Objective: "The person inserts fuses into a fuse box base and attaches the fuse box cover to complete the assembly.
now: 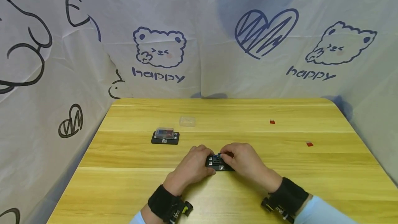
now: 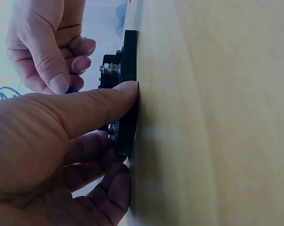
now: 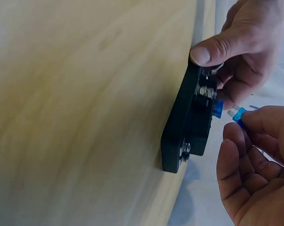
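A black fuse block (image 3: 177,129) with metal terminal screws lies on the table in front of me. My left hand (image 1: 193,166) grips it by its left end, thumb along the near edge and fingers at the far side. One blue blade fuse (image 3: 217,108) is seated in the block's raised middle. Between thumb and forefinger, my right hand (image 1: 247,160) pinches another blue blade fuse (image 3: 239,116). In the right wrist view its metal prongs point toward the block, with a small gap between them. The right hand's other fingers are loosely bent.
Farther back on the left sits a second fuse block (image 1: 164,141) under a clear cover, with blue and red fuses inside. Behind it lies a loose clear cover (image 1: 187,122). Two red fuses (image 1: 272,121) rest apart on the right of the wooden table (image 1: 140,189). White cloth walls surround it.
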### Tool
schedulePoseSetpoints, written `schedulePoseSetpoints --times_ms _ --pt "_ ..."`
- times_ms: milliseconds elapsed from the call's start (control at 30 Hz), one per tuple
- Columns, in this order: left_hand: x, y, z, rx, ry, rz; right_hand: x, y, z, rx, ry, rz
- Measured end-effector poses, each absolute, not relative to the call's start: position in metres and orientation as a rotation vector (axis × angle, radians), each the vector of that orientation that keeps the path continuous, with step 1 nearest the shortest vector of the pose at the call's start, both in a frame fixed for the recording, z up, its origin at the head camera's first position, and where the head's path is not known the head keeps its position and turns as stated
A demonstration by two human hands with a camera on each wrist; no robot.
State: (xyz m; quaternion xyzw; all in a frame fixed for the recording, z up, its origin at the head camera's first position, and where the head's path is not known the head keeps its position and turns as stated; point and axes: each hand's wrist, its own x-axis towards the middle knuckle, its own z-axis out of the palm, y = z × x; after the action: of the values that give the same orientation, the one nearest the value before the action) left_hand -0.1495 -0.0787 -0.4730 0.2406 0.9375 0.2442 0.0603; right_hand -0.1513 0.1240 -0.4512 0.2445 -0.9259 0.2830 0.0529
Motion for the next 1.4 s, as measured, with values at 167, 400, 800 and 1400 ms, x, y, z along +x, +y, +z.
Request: schedulePoseSetpoints --times_ms 167,400,800,1400 --pt "-0.15 -0.078 -0.473 0.735 2.839 0.744 -0.15 0.121 -0.454 0.766 -2.799 0.847" --pt "-0.149 -0.078 -0.473 0.737 2.841 0.741 -0.148 0.117 -0.455 0.833 -2.776 0.798" --pt "-0.149 -0.077 -0.473 0.764 2.856 0.73 -0.146 0.114 -0.461 0.892 -2.759 0.741" --pt "-0.15 -0.079 -0.474 0.764 2.855 0.726 -0.145 0.113 -0.462 0.891 -2.777 0.713"
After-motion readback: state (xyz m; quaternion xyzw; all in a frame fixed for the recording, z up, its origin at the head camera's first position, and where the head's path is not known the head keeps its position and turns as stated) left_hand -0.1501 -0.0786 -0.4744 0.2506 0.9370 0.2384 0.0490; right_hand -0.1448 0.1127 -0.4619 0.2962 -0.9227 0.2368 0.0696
